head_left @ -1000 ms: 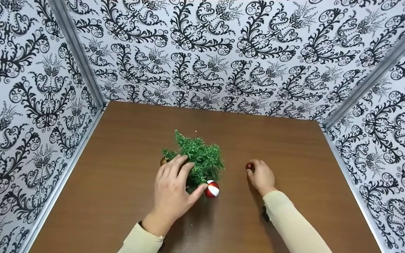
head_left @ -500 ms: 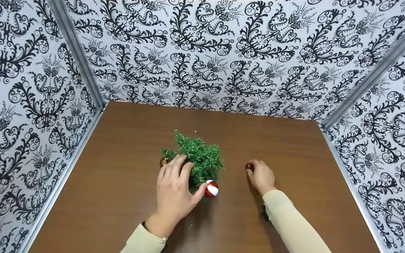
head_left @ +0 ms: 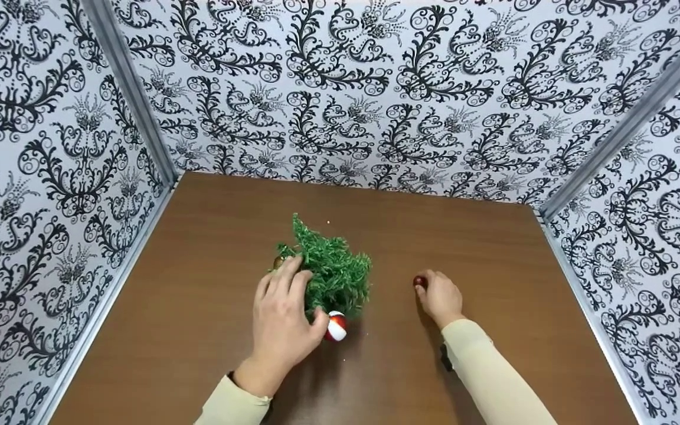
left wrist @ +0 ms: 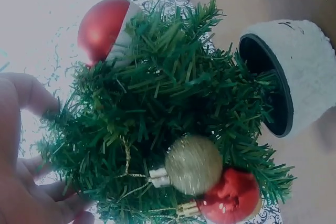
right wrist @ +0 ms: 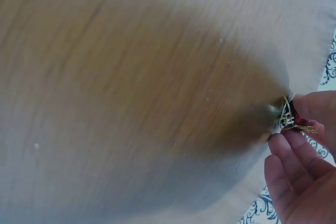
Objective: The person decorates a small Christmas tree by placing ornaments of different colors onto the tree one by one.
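Note:
A small artificial Christmas tree (head_left: 337, 274) stands on the brown table. My left hand (head_left: 281, 316) grips it from the left, with the fingers curled in among its branches near the top. By my left thumb hangs a red-and-white bauble (head_left: 336, 327). The left wrist view also shows a glittery gold bauble (left wrist: 194, 165), a shiny red bauble (left wrist: 231, 198) and the tree's white fuzzy pot (left wrist: 310, 74). To the right, my right hand (head_left: 441, 298) pinches a small dark red bauble (head_left: 419, 281) close to the tabletop. Gold cord shows on it in the right wrist view.
The brown wooden table (head_left: 216, 236) is enclosed by black-and-white patterned walls (head_left: 346, 106) at the back and both sides. Grey metal strips (head_left: 130, 88) run along the corners. Tiny pale specks lie on the tabletop.
The tree has turned and shifted slightly, and its red-and-white bauble has moved left. My left hand has moved a little left with it. My right hand stays where it was.

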Motion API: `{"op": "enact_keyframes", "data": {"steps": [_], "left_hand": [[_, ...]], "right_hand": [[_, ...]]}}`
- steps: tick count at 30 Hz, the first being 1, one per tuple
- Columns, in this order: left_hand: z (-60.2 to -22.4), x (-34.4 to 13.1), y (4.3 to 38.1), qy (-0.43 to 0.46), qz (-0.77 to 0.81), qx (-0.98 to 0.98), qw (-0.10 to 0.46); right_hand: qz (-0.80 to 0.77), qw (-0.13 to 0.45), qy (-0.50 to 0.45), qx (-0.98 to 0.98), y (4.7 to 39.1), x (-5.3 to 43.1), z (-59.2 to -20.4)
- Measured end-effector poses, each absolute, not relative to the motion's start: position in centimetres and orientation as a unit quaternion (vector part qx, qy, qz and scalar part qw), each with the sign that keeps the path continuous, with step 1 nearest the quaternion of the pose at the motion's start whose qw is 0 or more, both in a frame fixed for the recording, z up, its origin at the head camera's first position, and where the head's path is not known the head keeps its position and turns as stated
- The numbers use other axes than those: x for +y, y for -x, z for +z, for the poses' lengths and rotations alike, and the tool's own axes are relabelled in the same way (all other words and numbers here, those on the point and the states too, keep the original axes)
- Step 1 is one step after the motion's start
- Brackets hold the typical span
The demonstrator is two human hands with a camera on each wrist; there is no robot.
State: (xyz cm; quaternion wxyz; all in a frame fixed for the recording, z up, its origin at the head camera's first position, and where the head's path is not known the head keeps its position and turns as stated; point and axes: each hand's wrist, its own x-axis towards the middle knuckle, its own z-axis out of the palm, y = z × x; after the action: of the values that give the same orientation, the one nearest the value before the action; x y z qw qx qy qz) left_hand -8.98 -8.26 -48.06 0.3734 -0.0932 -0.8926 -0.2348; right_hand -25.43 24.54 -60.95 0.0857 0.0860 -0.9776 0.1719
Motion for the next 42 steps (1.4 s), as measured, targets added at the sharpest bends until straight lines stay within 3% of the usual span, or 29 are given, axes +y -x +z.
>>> {"op": "enact_keyframes", "data": {"steps": [8,22,42], "left_hand": [[-47.9,-8.3,8.9,0.066,-0.217,-0.897,0.378],[-47.7,-9.6,9.1,0.093,-0.213,-0.903,0.36],[-46.6,-11.1,9.8,0.126,-0.217,-0.921,0.299]], "right_hand": [[0.175,0.085,-0.088,-0.977,25.6,24.7,-61.1],[0.168,0.059,-0.077,-0.981,25.5,24.7,-60.8],[0.173,0.067,-0.08,-0.979,25.6,24.8,-60.8]]}}
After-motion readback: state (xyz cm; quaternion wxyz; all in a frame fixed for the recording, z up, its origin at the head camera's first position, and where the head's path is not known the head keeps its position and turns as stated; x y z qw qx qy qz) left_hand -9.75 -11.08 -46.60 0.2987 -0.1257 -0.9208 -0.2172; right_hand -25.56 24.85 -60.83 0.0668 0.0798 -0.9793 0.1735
